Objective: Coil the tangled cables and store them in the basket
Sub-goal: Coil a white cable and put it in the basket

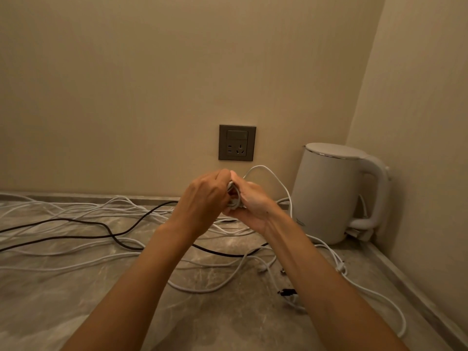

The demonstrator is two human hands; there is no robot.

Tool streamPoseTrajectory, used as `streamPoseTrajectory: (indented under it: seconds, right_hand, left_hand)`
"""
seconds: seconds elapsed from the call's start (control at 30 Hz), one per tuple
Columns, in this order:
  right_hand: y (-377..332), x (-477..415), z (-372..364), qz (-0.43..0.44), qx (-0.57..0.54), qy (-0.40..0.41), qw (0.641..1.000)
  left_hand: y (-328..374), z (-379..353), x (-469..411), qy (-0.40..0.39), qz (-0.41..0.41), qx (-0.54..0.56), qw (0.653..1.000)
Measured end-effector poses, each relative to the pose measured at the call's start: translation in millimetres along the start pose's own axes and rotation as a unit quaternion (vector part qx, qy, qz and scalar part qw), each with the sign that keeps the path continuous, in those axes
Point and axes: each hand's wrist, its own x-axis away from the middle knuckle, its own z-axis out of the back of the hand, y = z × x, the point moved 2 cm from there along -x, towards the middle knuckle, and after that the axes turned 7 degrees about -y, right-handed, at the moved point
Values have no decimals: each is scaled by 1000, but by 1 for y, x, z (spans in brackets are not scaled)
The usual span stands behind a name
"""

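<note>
Both hands are raised above the countertop, close together, around a small coil of white cable [234, 196]. My left hand [202, 201] curls round the coil from the left, and my right hand [249, 198] grips it from the right and below. A loose loop of the same white cable [274, 177] arcs up behind my right hand and drops toward the counter. Several white cables [76, 211] lie tangled over the marble countertop [76, 300], crossed by a black cable [101, 224]. No basket is in view.
A white electric kettle [331, 193] stands in the right back corner against the wall. A grey wall socket [237, 143] sits just above my hands. Cable plugs [287, 292] lie at the front right. A raised stone edge runs along the right wall.
</note>
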Motion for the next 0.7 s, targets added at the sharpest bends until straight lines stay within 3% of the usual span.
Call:
streamPoseTrajectory:
  seconds: [0.27,0.33,0.47,0.63,0.7]
  right_hand:
    - [1,-3,11,-10,10,-1,1000]
    - [1,-4,12,-16,10,-4,1000]
    - [3,-5,13,-17,11,-11,1000]
    - [-2,-3,19,-11,-24,-19,999]
    - [-3,-4,21,-2,-44,-20,999]
  left_hand:
    - [-8,10,-7,-197,47,101,974]
    - [-11,14,-8,-215,69,98,969]
    - [-11,13,-8,-188,87,81,975]
    - [-16,16,-4,-87,69,88,990]
    - [-18,13,-4,-64,98,101,988]
